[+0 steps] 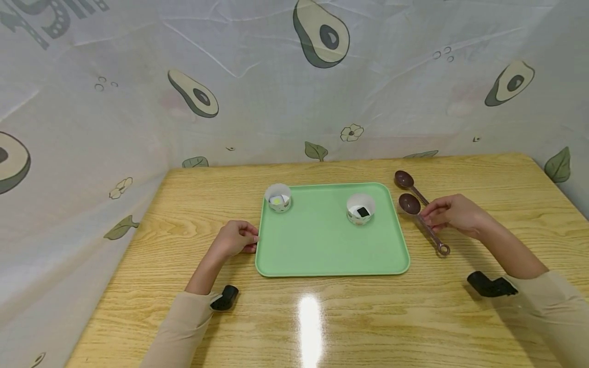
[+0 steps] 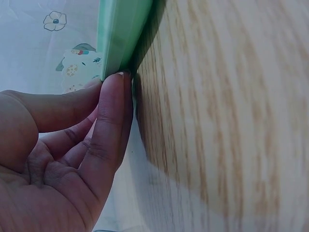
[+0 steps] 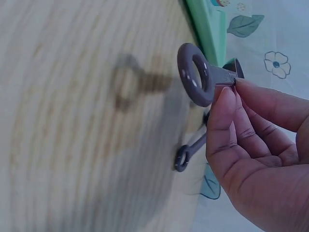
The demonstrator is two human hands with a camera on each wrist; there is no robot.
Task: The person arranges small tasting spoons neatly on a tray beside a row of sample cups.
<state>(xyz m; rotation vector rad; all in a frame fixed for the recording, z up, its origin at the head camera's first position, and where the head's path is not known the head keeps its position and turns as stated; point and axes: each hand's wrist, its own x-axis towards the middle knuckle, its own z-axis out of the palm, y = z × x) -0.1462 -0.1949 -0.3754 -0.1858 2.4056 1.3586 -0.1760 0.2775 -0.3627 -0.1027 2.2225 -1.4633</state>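
My left hand (image 1: 236, 237) pinches the left rim of a light green tray (image 1: 313, 245), thumb above and fingers at the underside in the left wrist view. On the right, my right hand (image 1: 455, 214) holds a brown long-handled spoon (image 1: 409, 203) by its handle, between thumb and fingers. The ring end (image 3: 183, 72) of that spoon stands off the table in the right wrist view, casting a shadow. A second brown spoon (image 1: 404, 179) lies behind it, its handle partly hidden by the hand.
Two small patterned bowls stand on the tray. The left bowl (image 1: 284, 206) holds a white and yellow item, the right bowl (image 1: 354, 219) a black square (image 1: 363, 211). Below lies a wooden table (image 1: 359, 322); an avocado-print cloth (image 1: 257, 102) hangs behind and at the sides.
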